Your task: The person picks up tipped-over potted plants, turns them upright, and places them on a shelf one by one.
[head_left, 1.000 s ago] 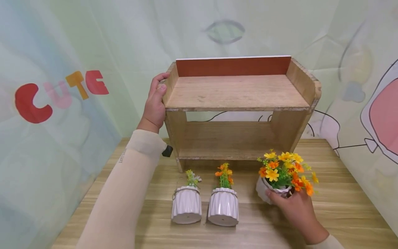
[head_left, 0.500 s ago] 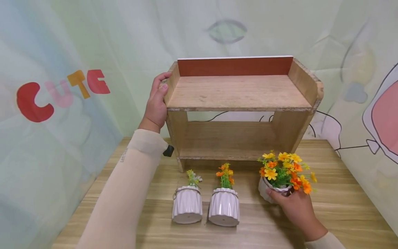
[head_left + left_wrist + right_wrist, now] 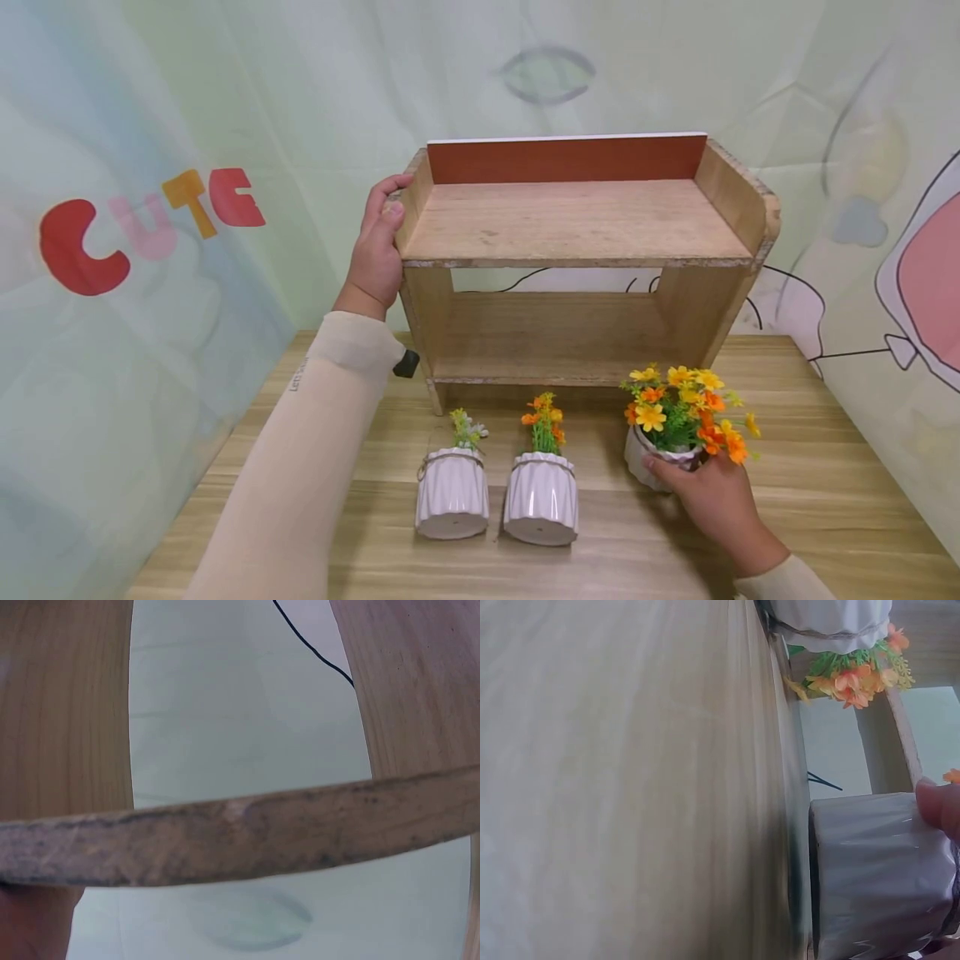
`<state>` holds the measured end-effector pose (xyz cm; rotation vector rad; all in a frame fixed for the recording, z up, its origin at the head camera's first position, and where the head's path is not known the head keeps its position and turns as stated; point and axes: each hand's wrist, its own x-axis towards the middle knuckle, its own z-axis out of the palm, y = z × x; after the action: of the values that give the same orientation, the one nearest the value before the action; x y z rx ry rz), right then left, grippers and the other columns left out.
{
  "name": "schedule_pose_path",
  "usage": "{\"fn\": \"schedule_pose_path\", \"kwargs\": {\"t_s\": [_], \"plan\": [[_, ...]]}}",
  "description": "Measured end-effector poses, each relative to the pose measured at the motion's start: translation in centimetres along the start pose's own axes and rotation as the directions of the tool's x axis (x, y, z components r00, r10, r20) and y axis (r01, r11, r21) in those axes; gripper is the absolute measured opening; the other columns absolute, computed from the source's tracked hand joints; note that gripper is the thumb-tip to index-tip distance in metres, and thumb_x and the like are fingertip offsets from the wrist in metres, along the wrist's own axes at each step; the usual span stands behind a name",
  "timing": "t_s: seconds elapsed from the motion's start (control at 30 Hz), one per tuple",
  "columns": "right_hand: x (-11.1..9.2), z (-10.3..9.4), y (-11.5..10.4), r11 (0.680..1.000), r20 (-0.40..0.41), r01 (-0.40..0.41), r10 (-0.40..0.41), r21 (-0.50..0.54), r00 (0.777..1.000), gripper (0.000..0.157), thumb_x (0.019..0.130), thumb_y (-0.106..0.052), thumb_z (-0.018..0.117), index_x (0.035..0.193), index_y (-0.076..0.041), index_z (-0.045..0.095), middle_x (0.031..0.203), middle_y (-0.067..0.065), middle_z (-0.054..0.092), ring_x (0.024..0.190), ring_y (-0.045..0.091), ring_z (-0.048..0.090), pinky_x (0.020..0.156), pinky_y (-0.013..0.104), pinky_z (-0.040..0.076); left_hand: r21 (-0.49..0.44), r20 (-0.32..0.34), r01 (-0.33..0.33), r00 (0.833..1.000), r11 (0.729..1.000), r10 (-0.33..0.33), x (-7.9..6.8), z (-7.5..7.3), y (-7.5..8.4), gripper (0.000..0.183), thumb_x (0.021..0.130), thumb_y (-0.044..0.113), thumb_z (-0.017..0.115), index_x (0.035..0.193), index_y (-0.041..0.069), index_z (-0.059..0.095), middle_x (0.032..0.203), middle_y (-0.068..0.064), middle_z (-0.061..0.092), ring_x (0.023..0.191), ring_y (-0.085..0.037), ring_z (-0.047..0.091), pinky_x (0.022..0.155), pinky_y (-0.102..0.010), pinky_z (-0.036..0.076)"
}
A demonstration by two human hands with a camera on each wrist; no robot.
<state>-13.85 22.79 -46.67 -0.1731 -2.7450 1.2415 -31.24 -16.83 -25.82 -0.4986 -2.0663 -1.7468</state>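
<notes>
My left hand (image 3: 377, 250) grips the left side panel of a small wooden shelf (image 3: 577, 221), fingers hooked over its top edge. In the left wrist view the shelf's worn board edge (image 3: 232, 840) fills the middle, and only a bit of the hand (image 3: 34, 922) shows at lower left. At the right, my right hand (image 3: 720, 504) holds a white pot (image 3: 639, 458) of yellow and orange flowers (image 3: 686, 408) by its rim, flowers up and base down at the tabletop. The thumb (image 3: 939, 804) lies on the pot's side in the right wrist view; the other fingers are mostly hidden.
Two more white pots, one with pale flowers (image 3: 452, 496) and one with orange flowers (image 3: 542, 500), lie on their sides before the shelf, bases toward me. Everything stands on a wood-grain table (image 3: 810, 467). A printed cloth backdrop (image 3: 187, 92) hangs behind and at both sides.
The flower pot in my right hand has straightened slightly, its flowers shifting a little left. My left hand stays on the shelf's side panel; the other pots have not moved.
</notes>
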Motion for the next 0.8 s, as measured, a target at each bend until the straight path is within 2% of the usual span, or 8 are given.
{"fn": "schedule_pose_path", "kwargs": {"t_s": [0.33,0.47,0.8], "plan": [[0.13,-0.06,0.12,1.000,0.032,-0.016,0.017,-0.017,0.999,0.102,0.085,-0.046,0.086,0.151,0.014,0.039,0.143,0.040,0.053,0.133,0.055,0.052,0.110,0.067,0.040,-0.001,-0.002,0.001,1.000,1.000,-0.001,-0.01,0.02,-0.03,0.051,0.105,0.026,0.030,0.153,0.015,0.042,0.165,-0.001,0.032,0.146,-0.024,0.033,0.122,-0.045,0.023],[0.15,-0.06,0.23,0.999,0.028,0.009,-0.008,-0.032,1.000,0.101,0.085,-0.046,0.086,0.150,0.016,0.039,0.143,0.041,0.053,0.132,0.056,0.052,0.109,0.068,0.041,0.003,-0.003,0.003,1.000,1.000,-0.003,-0.07,0.03,0.02,0.051,0.105,0.026,0.031,0.153,0.015,0.042,0.165,-0.001,0.032,0.146,-0.024,0.033,0.122,-0.045,0.023],[-0.29,-0.06,0.14,0.999,0.021,0.051,-0.051,0.006,0.998,0.095,0.085,-0.039,0.087,0.148,0.014,0.040,0.143,0.037,0.054,0.135,0.053,0.051,0.112,0.066,0.038,0.006,-0.004,0.006,1.000,1.000,-0.006,-0.03,0.02,0.08,0.051,0.105,0.027,0.030,0.153,0.015,0.043,0.165,0.000,0.032,0.146,-0.024,0.032,0.123,-0.045,0.023]]}}
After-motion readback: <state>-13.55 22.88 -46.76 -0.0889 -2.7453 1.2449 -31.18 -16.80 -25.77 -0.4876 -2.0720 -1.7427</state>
